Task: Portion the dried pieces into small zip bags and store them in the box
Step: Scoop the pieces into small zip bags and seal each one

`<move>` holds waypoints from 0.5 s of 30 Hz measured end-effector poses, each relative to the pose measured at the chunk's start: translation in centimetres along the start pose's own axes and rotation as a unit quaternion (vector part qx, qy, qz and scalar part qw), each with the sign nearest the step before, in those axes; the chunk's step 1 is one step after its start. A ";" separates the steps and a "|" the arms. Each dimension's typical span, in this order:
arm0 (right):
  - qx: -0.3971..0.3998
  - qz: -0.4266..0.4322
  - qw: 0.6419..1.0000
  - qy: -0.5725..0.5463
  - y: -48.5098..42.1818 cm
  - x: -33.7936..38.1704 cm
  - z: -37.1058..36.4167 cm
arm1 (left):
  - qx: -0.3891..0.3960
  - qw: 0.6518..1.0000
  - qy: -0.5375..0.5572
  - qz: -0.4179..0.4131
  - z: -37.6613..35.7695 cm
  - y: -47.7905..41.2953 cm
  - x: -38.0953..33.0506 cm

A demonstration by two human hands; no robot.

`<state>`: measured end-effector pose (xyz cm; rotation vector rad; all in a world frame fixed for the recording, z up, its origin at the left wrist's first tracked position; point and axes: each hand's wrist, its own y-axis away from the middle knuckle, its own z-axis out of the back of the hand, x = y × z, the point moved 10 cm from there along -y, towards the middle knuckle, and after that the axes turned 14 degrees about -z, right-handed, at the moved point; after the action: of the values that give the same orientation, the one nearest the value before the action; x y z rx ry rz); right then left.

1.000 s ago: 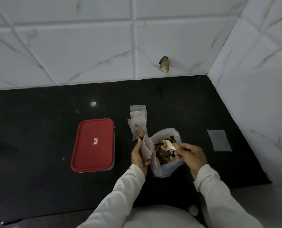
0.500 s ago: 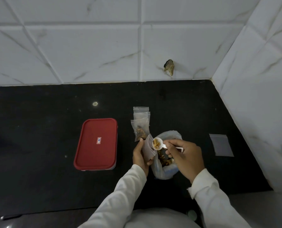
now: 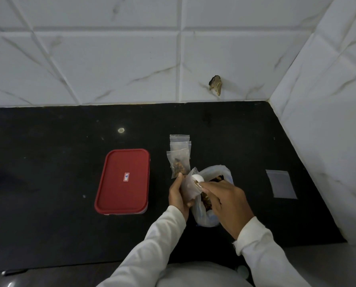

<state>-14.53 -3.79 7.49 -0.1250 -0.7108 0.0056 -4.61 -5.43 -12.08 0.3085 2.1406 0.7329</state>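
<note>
Head cam looking down at a black tabletop (image 3: 48,183), so I'll place everything off the red-lidded box (image 3: 123,181). It sits flat with the lid on and a small sticker in the middle.

Just right of the box, the left hand (image 3: 179,195) has its fingers curled round a small zip bag (image 3: 190,189). The bag is held upright with its mouth open. Further right, the right hand (image 3: 229,204) has its fingers closed on a white scoop (image 3: 198,178). The handle is mostly hidden under the hand, and the bowl is tipped right at the zip bag's mouth.

Under both hands, right of the box, a big bag (image 3: 206,216) stands open with brown dried pieces (image 3: 207,201) in it. It touches the zip bag's lower side.

Three filled bags (image 3: 179,158) lie overlapping in a short row right of the box's far corner. The nearest one just reaches the left thumb. A flat bag (image 3: 280,184) lies well right of the box, near the side wall (image 3: 318,121) and apart from the big bag, with a strip of tabletop between them.

For room, there's a wide stretch of tabletop left of the box, and another band behind it up to the back edge. There the tiled wall (image 3: 110,69) meets the tabletop. The right edge runs diagonally along the side wall, and the near edge sits just past the sleeves.
</note>
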 end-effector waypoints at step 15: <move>-0.014 0.002 1.000 -0.013 0.2 -0.8 0.8 | 0.018 1.000 0.003 -0.005 -0.8 0.1 -0.3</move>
<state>-15.61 -3.55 7.52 -0.1527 -0.7372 0.0015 -5.05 -5.79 -11.46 0.3160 2.1608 0.6909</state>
